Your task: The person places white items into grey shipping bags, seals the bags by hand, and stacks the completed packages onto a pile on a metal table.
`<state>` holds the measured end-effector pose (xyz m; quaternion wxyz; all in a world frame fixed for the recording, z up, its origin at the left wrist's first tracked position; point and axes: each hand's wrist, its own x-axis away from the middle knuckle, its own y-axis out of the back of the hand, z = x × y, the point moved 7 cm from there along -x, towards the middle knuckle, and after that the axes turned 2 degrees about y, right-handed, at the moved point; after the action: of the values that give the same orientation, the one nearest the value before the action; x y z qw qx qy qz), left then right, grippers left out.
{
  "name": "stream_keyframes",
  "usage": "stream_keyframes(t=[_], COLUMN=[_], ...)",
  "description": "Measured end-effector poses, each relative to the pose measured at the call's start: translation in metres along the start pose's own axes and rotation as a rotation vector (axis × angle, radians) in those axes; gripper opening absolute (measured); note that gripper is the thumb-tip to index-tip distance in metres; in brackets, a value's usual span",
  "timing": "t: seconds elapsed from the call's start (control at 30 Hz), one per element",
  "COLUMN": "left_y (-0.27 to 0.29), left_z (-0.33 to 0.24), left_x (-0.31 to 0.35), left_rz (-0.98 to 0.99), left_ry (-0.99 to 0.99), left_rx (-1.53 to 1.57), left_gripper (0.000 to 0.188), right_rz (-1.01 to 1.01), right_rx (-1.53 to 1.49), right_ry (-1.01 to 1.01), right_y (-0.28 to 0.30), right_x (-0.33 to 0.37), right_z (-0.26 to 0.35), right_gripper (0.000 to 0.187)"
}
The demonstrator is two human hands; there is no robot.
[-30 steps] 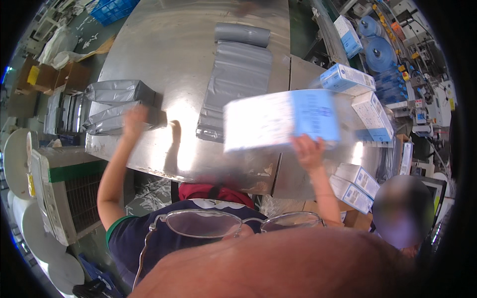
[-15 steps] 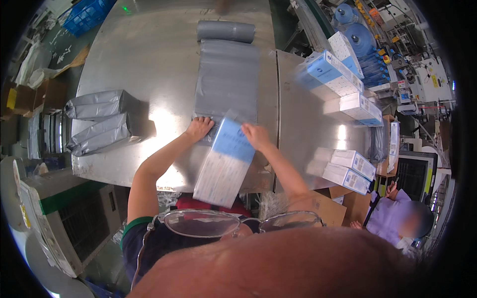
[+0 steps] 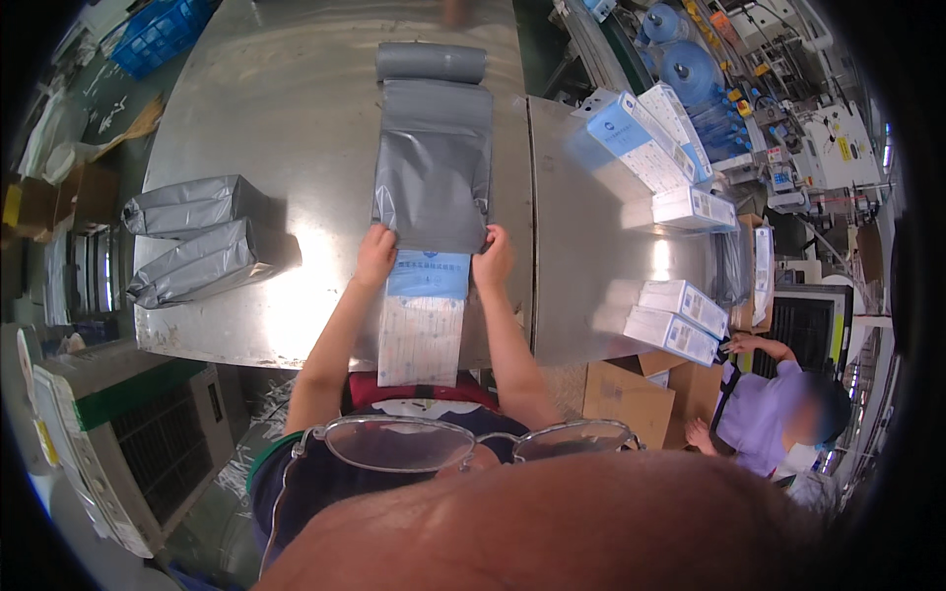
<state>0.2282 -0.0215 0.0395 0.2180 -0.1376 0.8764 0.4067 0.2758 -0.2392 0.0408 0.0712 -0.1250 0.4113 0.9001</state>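
Toward the near side of the grey metal worktop (image 3: 276, 118), the left hand (image 3: 375, 256) pinches one corner of a grey plastic bag (image 3: 432, 177); the right hand (image 3: 493, 259) pinches the other. Between them lies a long white-and-blue box (image 3: 422, 335), blue end partly covered by the bag.

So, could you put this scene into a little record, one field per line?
Left hand: holding the near left corner of the bag
Right hand: holding the near right corner
Bag: grey, spread on the table, roll at its far end
Box: white with blue end, that end at the bag's near edge, between the hands
Left side: two grey parcels
Right side: more blue-and-white boxes
Co-worker: purple top, lower right
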Motion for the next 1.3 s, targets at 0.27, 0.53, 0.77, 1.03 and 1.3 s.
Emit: stream_keyframes(t=[0.27,0.53,0.77,1.03,1.3], left_y=[-0.016,0.006,0.009,0.015,0.025], left_z=[0.021,-0.006,0.011,-0.004,0.003], left_x=[0.044,0.137,0.166,0.175,0.167], left_rz=[0.441,0.907,0.502,0.421,0.572], left_ry=[0.511,0.154,0.780,0.804,0.667], left_rx=[-0.149,0.012,0.404,0.708,0.421], left_gripper=[0.013,0.019,0.022,0.013,0.017], right_rz=[0.440,0.976,1.274,0.695,0.693], right_rx=[0.146,0.110,0.499,-0.515,0.062], right_ry=[0.072,0.065,0.317,0.163,0.272], right_y=[-0.031,0.012,0.037,-0.044,0.064], right_x=[0.011,0.099,0.159,0.137,0.207], right_z=[-0.034,-0.017,-0.016,0.101,-0.070], right_gripper=[0.015,0.017,0.022,0.012,0.021])
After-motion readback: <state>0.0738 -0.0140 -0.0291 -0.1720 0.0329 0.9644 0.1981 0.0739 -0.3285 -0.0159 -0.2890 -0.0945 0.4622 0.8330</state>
